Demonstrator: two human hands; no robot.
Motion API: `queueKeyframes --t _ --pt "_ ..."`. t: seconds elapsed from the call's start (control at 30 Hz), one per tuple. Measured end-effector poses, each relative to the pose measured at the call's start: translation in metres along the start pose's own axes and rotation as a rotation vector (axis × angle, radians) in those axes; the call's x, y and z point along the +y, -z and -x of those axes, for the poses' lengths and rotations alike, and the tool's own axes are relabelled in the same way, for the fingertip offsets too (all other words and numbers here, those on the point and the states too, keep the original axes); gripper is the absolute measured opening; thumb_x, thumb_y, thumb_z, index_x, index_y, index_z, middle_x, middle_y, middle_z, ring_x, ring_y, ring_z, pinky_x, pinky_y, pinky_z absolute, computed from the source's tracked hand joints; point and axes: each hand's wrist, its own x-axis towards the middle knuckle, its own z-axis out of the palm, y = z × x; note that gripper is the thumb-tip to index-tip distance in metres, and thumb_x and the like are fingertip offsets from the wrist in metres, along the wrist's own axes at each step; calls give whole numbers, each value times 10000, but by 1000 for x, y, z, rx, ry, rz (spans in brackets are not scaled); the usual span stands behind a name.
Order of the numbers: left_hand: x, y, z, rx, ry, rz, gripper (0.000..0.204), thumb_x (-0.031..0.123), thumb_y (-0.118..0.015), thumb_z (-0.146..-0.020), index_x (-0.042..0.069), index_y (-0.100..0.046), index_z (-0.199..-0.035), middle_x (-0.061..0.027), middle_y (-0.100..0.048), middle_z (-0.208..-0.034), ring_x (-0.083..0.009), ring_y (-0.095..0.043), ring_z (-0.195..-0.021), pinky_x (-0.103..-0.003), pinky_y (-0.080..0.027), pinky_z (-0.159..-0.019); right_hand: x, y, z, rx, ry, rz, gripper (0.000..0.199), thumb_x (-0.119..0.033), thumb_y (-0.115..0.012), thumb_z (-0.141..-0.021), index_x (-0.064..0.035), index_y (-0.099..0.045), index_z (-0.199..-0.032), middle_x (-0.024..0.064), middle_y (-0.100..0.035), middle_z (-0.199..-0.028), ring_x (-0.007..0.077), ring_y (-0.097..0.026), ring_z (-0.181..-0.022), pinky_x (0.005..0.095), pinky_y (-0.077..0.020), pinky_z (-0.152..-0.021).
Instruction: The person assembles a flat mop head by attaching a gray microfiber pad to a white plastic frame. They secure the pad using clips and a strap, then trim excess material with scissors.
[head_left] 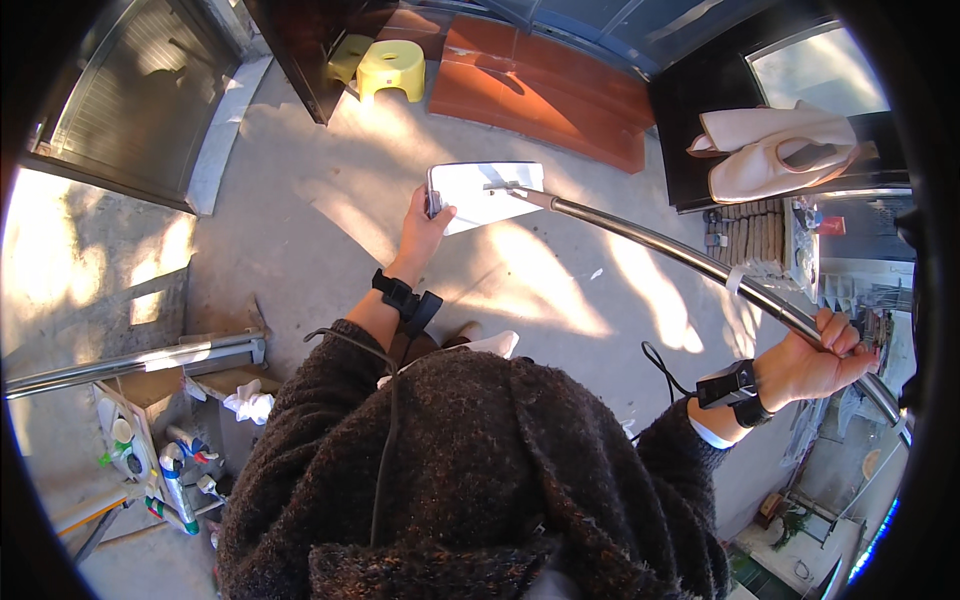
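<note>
My left hand (428, 222) grips the left edge of a flat mop's white rectangular head (475, 200), its thumb lying on the face turned toward me. The head is held up in front of me. From a joint on that face, the mop's shiny metal pole (655, 236) slants down to the right. Far along the pole, my right hand (818, 362) is wrapped round it, and the pole runs on past the fist to the picture's edge. Both wrists carry black strapped devices.
A yellow stool (391, 70) and a red-brown step (540, 92) stand ahead. Pale shoes (785, 150) lie on a dark surface at the right. Lower left are a metal rail (130, 366) and several bottles (175, 480). Sunlight patches the grey floor (330, 190).
</note>
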Motion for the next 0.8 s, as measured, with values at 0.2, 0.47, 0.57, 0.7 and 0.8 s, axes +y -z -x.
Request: queueKeyframes --t 0.2,0.47,0.57,0.7,0.8 --pt "1 5 -1 28 100 67 427 33 -633 -873 -16 -465 -1262 -71 -590 -1134 -138 -564 -1008 -268 -447 -900 16 23 4 152 -48 72 428 -423 -555 -953 -167 -353 -677 -33 -274 -594 117 -298 -549 279 -284 -541" --pt "-35 18 -12 11 83 -435 326 132 -706 -813 3 -571 -1080 -119 -632 -978 -198 -604 -841 -305 -484 -762 93 136 67 510 -341 311 374 -424 -414 -1015 -126 -393 -791 -10 -384 -673 142 -405 -625 310 -401 -613" --pt "-73 30 -21 -1 144 -527 292 147 -723 -800 6 -599 -1024 -111 -638 -907 -198 -602 -787 -310 -484 -736 121 189 110 636 -504 270 384 -443 -410 -1010 -142 -392 -772 -16 -380 -663 136 -400 -617 296 -398 -613" --pt "-141 42 -33 32 229 -497 271 144 -739 -792 16 -611 -995 -48 -625 -832 -139 -563 -734 -283 -473 -698 156 238 168 720 -573 263 395 -442 -422 -1005 -152 -403 -737 -24 -368 -629 130 -382 -586 301 -402 -622" --pt "-190 46 -36 56 318 -447 264 146 -746 -792 13 -613 -978 -25 -615 -829 -114 -548 -739 -270 -464 -685 184 257 204 753 -609 312 407 -440 -434 -1003 -156 -414 -712 -28 -365 -612 125 -368 -565 311 -408 -634"
